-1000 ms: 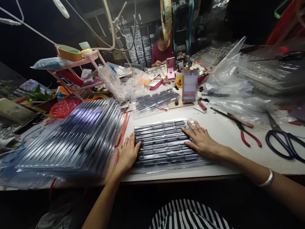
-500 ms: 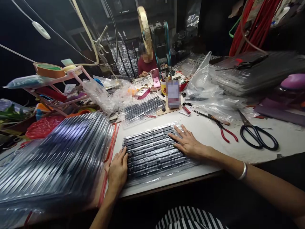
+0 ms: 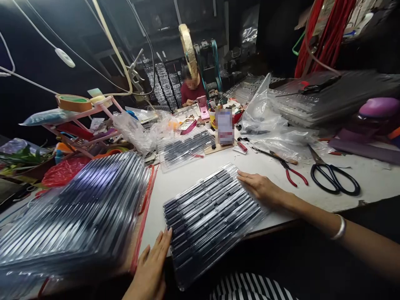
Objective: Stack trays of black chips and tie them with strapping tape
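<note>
A clear plastic tray (image 3: pixel 212 216) with rows of small dark parts lies slanted before me, its front left corner out past the table's front edge. My right hand (image 3: pixel 261 187) grips its right edge, fingers close together and the thumb hidden. At the tray's left edge, my left hand (image 3: pixel 154 258) is open, its fingers stretched out and the fingertips touching the rim. To the left stands a tall stack of similar filled trays (image 3: pixel 81 212). Another filled tray (image 3: pixel 187 148) lies farther back on the table.
Red-handled pliers (image 3: pixel 290 168) and black-handled scissors (image 3: pixel 336 177) lie at right. Clear plastic bags (image 3: pixel 265 121) and a phone (image 3: pixel 225 127) are behind. A pink rack (image 3: pixel 106 108) with tape rolls stands back left. A person in a red top (image 3: pixel 190 91) sits across the table.
The tray has turned and come nearer, its left end now over the table's front edge. My right hand has gone from its top to its right edge; my left hand has moved down towards me.
</note>
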Motion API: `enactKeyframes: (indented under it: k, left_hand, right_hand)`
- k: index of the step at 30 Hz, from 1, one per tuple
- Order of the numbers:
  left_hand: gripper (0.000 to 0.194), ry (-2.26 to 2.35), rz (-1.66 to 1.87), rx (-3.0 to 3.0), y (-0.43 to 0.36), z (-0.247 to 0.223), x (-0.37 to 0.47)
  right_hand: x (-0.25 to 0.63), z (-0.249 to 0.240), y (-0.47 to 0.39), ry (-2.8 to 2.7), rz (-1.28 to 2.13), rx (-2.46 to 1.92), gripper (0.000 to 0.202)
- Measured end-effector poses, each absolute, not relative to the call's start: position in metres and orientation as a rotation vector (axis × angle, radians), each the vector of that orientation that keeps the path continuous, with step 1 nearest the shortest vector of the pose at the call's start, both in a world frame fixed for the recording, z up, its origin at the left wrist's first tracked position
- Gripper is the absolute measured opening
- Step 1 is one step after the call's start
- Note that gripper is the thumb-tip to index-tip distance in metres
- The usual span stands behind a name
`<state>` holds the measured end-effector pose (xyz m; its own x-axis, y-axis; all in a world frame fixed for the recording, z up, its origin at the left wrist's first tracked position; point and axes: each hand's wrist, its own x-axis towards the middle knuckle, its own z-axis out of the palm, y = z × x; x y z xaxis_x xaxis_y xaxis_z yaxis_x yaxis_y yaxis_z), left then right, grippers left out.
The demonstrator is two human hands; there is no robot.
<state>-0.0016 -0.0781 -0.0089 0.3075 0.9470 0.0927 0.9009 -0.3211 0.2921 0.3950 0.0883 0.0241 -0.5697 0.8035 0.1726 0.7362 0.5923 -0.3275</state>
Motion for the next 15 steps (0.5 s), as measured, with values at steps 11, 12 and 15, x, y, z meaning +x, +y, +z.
enactKeyframes:
  k: [11,12,15]
  left_hand:
    - [0.058,1.787,0.861,2.440,-0.082,-0.035,-0.003]
    - [0.057,1.760,0.888,2.469,-0.082,-0.035,-0.003]
    - [0.054,1.688,0.951,2.591,-0.077,-0.030,-0.005]
  right_hand:
    - [0.441,0.042,-0.008,-2.873,0.452,-1.033,0.078]
    - [0.440,0.034,-0.011,-2.831,0.340,-1.020,0.075]
    - [0.438,0.015,-0.007,-2.661,0.093,-0.896,0.065]
